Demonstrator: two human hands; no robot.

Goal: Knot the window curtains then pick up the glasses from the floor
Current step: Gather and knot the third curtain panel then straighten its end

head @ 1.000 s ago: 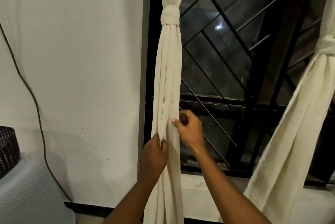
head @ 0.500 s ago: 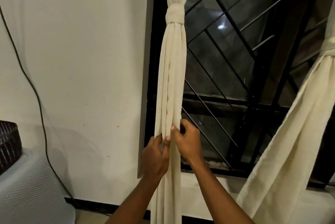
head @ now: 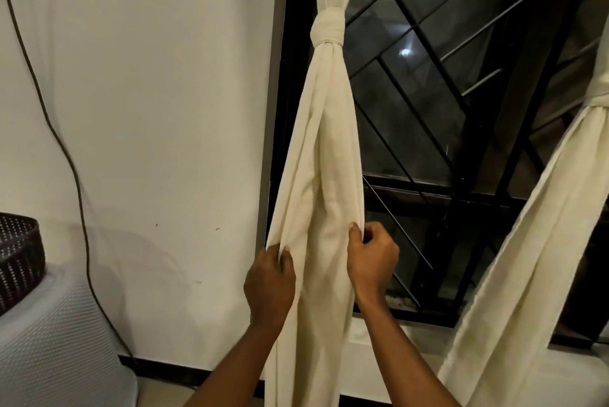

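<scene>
Left cream fabric window curtain (head: 324, 149) hangs at the left side of the black metal window grille (head: 428, 194), already tied in a wrapped knot (head: 328, 27) high up. Below it both hands hold the loose tail. The left hand (head: 268, 278) has its thumb and curled fingers pinching the tail's left edge. The right hand (head: 372, 258) is curled too and pinches the right edge a bit higher. Change: half a second ago the two hands sat together on a narrow bunched tail; now they are apart and the cloth between them is fanned out wider, folds opened. Likely the knotting on this curtain is done and the person is only spreading or tidying the tail. Second cream fabric curtain (head: 527, 241) on the right, swept diagonally, also shows a second knot (head: 601, 93) at the frame's right edge, partly cut off. Judging by both knots, the curtain step looks nearly finished. The glasses are not in view; only a sliver of floor (head: 164, 395) shows at bottom left, so their place cannot be told. Picking them up would need a look down and a freed hand. Far left: dark woven basket (head: 18, 258) on a white textured cover (head: 56, 347), dark cable (head: 73, 172) running down the white wall (head: 164, 77).
</scene>
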